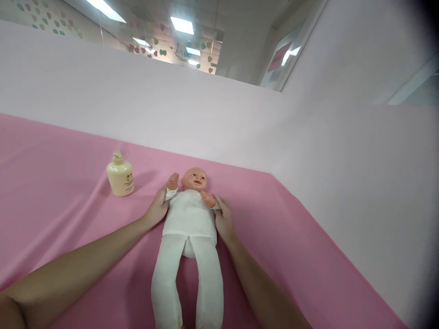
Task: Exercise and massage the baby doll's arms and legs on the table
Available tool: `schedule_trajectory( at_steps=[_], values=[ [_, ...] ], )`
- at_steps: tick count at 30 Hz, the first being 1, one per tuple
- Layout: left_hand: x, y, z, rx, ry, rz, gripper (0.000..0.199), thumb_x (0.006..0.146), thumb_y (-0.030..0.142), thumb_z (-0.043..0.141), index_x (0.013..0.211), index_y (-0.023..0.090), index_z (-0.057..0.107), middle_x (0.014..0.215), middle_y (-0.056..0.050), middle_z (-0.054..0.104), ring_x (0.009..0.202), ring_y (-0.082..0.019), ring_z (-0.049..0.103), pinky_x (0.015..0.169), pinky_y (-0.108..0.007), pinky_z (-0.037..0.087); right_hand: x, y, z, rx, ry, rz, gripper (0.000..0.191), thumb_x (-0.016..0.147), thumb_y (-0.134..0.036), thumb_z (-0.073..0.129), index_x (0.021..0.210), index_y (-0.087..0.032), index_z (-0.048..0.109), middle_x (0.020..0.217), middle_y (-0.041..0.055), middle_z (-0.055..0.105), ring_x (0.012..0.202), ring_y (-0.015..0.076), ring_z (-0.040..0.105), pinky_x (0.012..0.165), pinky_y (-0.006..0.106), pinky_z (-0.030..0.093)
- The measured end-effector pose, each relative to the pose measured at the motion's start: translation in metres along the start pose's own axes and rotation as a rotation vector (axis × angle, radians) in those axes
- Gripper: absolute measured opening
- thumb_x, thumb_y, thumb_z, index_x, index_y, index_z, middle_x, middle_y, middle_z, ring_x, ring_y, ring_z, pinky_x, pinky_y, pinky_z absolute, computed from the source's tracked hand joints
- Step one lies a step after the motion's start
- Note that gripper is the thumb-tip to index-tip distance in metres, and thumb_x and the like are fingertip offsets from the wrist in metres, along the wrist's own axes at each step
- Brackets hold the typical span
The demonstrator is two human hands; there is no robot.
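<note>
A baby doll (190, 214) in a white top and white leggings lies on its back on the pink sheet, its head toward the wall. At the doll's arm on the left of the view, my left hand (158, 205) is closed around the white sleeve. My right hand (224, 218) grips the other sleeve, with the thumb laid along the doll's forearm. Both doll hands stick out above my fingers. Most of my fingertips are hidden behind the doll's arms and body.
A cream pump bottle (120, 176) stands upright on the pink sheet (55, 183), left of the doll. White walls (192, 119) rise behind and on the right. Above the back wall is a window (164, 34) with ceiling lights and coloured heart shapes.
</note>
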State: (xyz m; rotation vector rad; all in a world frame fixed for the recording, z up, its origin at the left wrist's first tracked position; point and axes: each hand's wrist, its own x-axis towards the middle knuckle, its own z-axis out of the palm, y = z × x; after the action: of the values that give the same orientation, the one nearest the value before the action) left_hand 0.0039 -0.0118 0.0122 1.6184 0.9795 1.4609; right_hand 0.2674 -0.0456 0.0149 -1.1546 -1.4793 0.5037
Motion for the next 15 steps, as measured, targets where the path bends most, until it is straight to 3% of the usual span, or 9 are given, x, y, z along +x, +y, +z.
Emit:
schedule_trajectory(
  at_steps=[6,15],
  values=[
    [-0.0034,-0.0099,-0.0041,0.327,-0.064,0.008,0.068,0.074,0.007,0.046,0.135,0.028,0.066,0.117,-0.01,0.066,0.114,-0.028,0.057,0.111,-0.053,0.042,0.0004,0.005,-0.0004,-0.049,-0.045,-0.104,0.062,0.076,-0.009,0.04,0.127,-0.029,0.071,0.128,0.005,0.066,0.124,0.0197,0.059,0.116,0.043,0.044],
    [-0.0043,-0.0098,-0.0061,0.474,-0.148,0.03,0.072,0.08,0.002,0.036,0.145,0.023,0.057,0.128,-0.012,0.062,0.123,-0.026,0.054,0.113,-0.05,0.042,-0.0001,0.0053,-0.0015,-0.11,-0.097,-0.093,0.063,0.075,-0.009,0.044,0.131,-0.027,0.067,0.132,0.0076,0.062,0.128,0.0231,0.055,0.118,0.045,0.041]
  ],
)
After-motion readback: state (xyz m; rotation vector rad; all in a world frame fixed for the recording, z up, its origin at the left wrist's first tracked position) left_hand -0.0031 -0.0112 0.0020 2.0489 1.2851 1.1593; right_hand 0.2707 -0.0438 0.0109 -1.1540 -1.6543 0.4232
